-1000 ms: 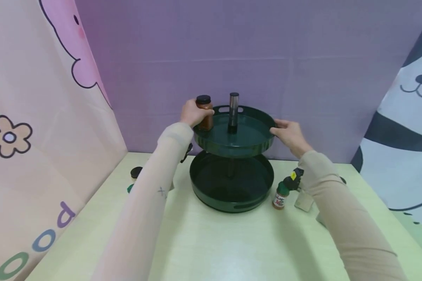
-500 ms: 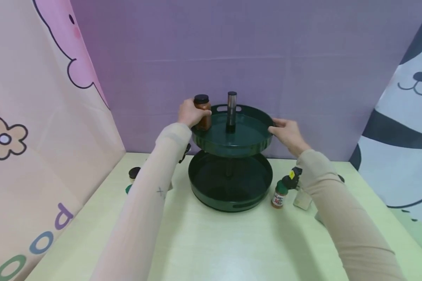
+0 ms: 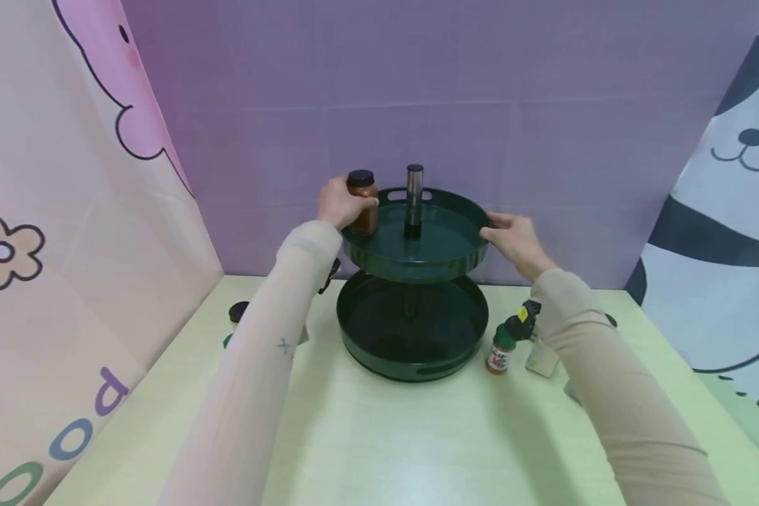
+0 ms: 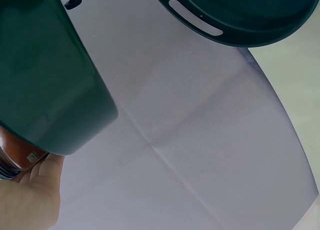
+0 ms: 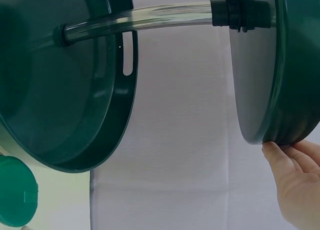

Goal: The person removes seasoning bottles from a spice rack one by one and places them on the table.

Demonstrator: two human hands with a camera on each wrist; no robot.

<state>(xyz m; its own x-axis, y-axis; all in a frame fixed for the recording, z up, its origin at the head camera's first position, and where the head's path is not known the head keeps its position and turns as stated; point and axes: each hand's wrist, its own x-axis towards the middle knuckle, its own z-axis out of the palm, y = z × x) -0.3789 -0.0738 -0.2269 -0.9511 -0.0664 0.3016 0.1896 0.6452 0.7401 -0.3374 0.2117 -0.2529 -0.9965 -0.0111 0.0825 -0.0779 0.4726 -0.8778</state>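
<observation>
A two-tier dark green round tray stand has its upper tray (image 3: 439, 228) above a wider-looking lower tray (image 3: 411, 369). At the upper tray's left side, my left hand (image 3: 340, 204) grips a jar of orange-brown contents with a black lid (image 3: 364, 218). The jar stands upright within the rim; the tray wall hides part of it in the left wrist view. My right hand (image 3: 514, 239) touches the outside of the upper tray's right edge. In the right wrist view its thumb (image 5: 272, 152) lies against the tray's bottom edge, with the other fingers along the wall.
Right of the lower tray stands a small green-lidded jar (image 3: 498, 355), beside a pale block-shaped item (image 3: 542, 360). More jars, one with a black lid (image 3: 238, 310), are partly hidden behind my left forearm. A purple cloth (image 3: 417, 84) hangs behind the table.
The head view shifts slightly, so everything sits a little further left in it. Both hands, the jar and the tray stand keep their places relative to one another.
</observation>
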